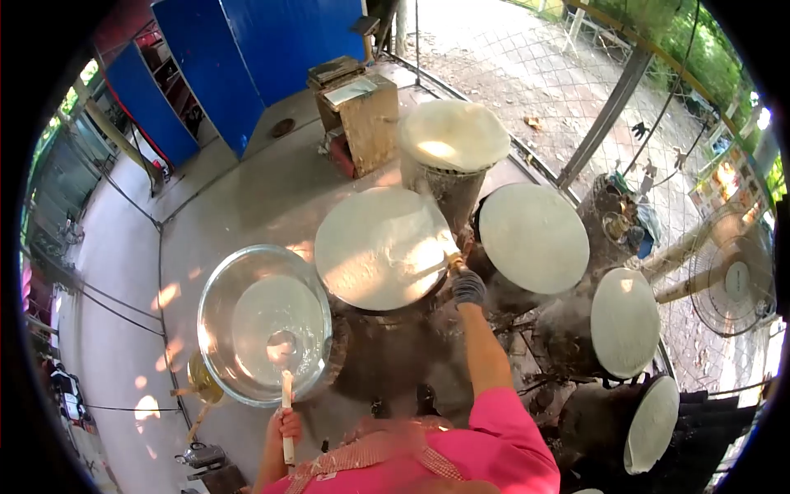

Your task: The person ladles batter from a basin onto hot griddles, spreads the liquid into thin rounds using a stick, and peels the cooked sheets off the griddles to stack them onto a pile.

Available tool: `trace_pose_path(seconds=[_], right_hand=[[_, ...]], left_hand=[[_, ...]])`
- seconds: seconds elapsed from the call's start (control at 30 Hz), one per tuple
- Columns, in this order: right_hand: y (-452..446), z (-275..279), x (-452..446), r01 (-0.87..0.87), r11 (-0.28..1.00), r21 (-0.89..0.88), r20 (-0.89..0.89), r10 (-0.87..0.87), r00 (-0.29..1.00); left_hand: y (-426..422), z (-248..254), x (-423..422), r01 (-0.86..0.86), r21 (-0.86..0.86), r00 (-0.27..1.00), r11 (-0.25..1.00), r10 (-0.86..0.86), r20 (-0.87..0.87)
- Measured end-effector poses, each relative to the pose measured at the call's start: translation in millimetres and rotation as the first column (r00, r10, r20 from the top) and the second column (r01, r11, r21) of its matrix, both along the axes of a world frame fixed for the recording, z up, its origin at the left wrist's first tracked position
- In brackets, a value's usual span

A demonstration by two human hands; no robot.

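Note:
My left hand (284, 426) is wrapped round the pale wooden handle of a ladle (286, 387). The ladle's round bowl rests in or just over white batter (247, 325) inside a wide metal basin (208, 284). My right hand (468, 288), in a dark striped glove, grips the handle of a spreader (449, 251) at the right edge of a round griddle (370, 309). A thin pale sheet of batter (362, 239) covers that griddle's top. The spreader's head is blurred against the pale surface, so its exact shape cannot be made out.
More round griddles with pale sheets (535, 239) (625, 321) stand to the right on dark drum stoves. Behind stands a drum with a pale round top (453, 136), beside a wooden cabinet (370, 123). An electric fan (735, 280) and wire fence (527, 74) border the right.

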State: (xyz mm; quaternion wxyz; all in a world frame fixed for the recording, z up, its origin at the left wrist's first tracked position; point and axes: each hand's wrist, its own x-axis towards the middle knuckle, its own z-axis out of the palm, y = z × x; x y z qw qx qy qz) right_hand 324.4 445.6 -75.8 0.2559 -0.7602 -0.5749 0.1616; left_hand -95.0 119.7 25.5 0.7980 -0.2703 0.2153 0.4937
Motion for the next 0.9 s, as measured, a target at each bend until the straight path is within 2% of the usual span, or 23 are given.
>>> trace_pose_path(seconds=[0.07, 0.1, 0.13, 0.17, 0.2, 0.23, 0.27, 0.33, 0.37, 0.4, 0.43, 0.47, 0.5, 0.6, 0.67, 0.7, 0.73, 0.77, 0.8, 0.83, 0.87, 0.9], right_hand=[[-0.2, 11.8, -14.3, -0.218, 0.972, -0.087, 0.309, 0.234, 0.922], [-1.4, 2.5, -16.7, -0.287, 0.939, -0.192, 0.385, 0.341, 0.858], [-11.2, 7.0, -13.0, -0.339, 0.916, -0.214, 0.376, 0.398, 0.837], [-21.5, 20.1, -2.5, -0.391, 0.891, -0.232, 0.371, 0.452, 0.811], [-26.9, 27.7, 8.2, -0.441, 0.863, -0.248, 0.366, 0.505, 0.781], [-26.7, 22.1, 18.0, -0.407, 0.889, -0.211, 0.372, 0.458, 0.807], [-33.6, 11.7, 21.9, -0.324, 0.927, -0.190, 0.340, 0.372, 0.864], [-50.1, -4.1, 28.2, -0.138, 0.979, -0.152, 0.271, 0.176, 0.946], [-56.7, 1.3, 22.5, -0.125, 0.963, -0.238, 0.323, 0.200, 0.925], [-63.3, 6.8, 16.8, -0.111, 0.940, -0.322, 0.372, 0.234, 0.899], [-70.0, -6.5, 20.2, -0.139, 0.938, -0.318, 0.356, 0.254, 0.899], [-75.3, -13.6, 22.1, -0.165, 0.935, -0.314, 0.341, 0.274, 0.899], [-81.8, 28.3, 22.1, -0.192, 0.902, -0.386, 0.235, 0.297, 0.925], [-113.1, 0.4, 20.1, 0.002, 0.981, -0.195, 0.295, 0.056, 0.954], [-135.7, 10.6, -13.4, -0.062, 0.989, -0.137, 0.255, 0.096, 0.962], [-146.1, -22.6, -29.3, -0.122, 0.989, -0.081, 0.238, 0.138, 0.961], [-156.4, -55.1, -45.3, -0.181, 0.983, -0.026, 0.225, 0.182, 0.957], [-160.1, -122.6, -47.6, -0.271, 0.961, 0.060, 0.219, 0.252, 0.943], [-169.6, -78.6, -57.0, -0.257, 0.967, -0.002, 0.264, 0.248, 0.932], [-175.7, -31.3, -66.6, -0.242, 0.968, -0.063, 0.304, 0.250, 0.919], [-186.9, 19.4, -78.7, -0.228, 0.964, -0.135, 0.336, 0.261, 0.905], [-194.6, 40.3, -75.8, -0.233, 0.951, -0.205, 0.286, 0.285, 0.915]], left_hand=[[15.0, -3.5, 2.5, -0.068, 0.014, 0.993, 0.998, 0.069, -0.100], [22.4, -16.0, -1.0, -0.087, 0.018, 0.986, 0.996, 0.088, -0.143], [36.7, -17.3, 0.7, 0.013, 0.073, 0.940, 0.997, 0.013, -0.342], [51.2, 4.4, 18.3, 0.125, 0.192, 0.826, 0.973, 0.005, -0.564], [69.5, -23.5, 3.0, 0.085, 0.108, 0.897, 0.991, -0.029, -0.441], [86.9, -12.4, 13.7, 0.220, 0.212, 0.769, 0.952, -0.035, -0.638], [114.3, -2.7, 23.0, 0.231, 0.155, 0.756, 0.961, -0.077, -0.650], [149.5, 18.5, 44.3, 0.367, 0.153, 0.595, 0.918, -0.105, -0.797], [165.9, 29.9, 57.0, 0.339, 0.241, 0.659, 0.909, -0.047, -0.751], [183.9, 17.1, 60.2, 0.273, 0.292, 0.745, 0.917, -0.010, -0.668], [200.1, 0.8, 61.1, 0.203, 0.334, 0.817, 0.921, 0.029, -0.576], [209.6, 1.4, 67.2, 0.249, 0.418, 0.819, 0.873, 0.040, -0.572], [220.1, -4.5, 67.8, 0.296, 0.472, 0.860, 0.830, -0.017, -0.511], [243.2, -11.0, 92.2, 0.223, 0.192, 0.818, 0.956, -0.076, -0.571], [261.9, -44.2, 103.1, 0.297, 0.112, 0.833, 0.948, -0.200, -0.515], [266.8, -56.2, 113.8, 0.375, 0.141, 0.725, 0.916, -0.195, -0.660], [265.8, -55.9, 122.1, 0.357, 0.105, 0.774, 0.928, -0.231, -0.590], [264.7, -53.0, 128.7, 0.340, 0.061, 0.817, 0.938, -0.263, -0.514], [261.6, -40.2, 130.7, 0.324, 0.017, 0.852, 0.946, -0.284, -0.440], [250.5, -26.2, 118.8, 0.326, 0.046, 0.880, 0.944, -0.285, -0.380], [228.6, -17.9, 94.2, 0.297, 0.154, 0.949, 0.942, -0.273, -0.156], [186.1, 14.3, 82.0, 0.445, 0.366, 0.767, 0.818, -0.136, -0.628]])
